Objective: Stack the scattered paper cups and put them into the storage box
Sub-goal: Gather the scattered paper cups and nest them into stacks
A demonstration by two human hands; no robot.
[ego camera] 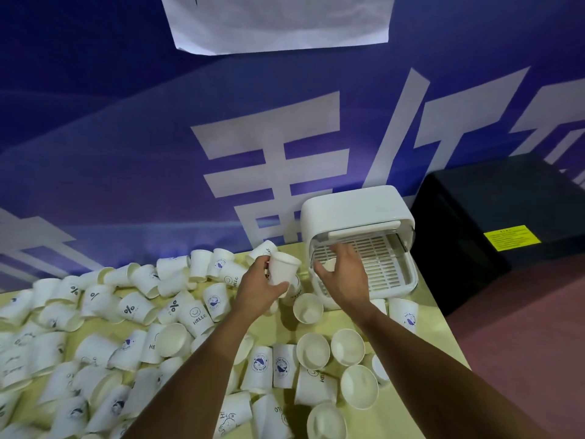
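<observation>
While left hand grips paper cup, right hand fingers spread loosely inside storage box.

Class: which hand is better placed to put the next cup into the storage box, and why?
Probably the left hand: it grips a cup just beside the open front of the box. The right hand reaches over the tray; whether it holds anything is unclear.

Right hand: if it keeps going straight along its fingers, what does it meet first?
Probably the slatted tray inside the open storage box: the right hand points into its mouth. Depth is unclear, so it could instead pass above the slats to the back wall.
</observation>
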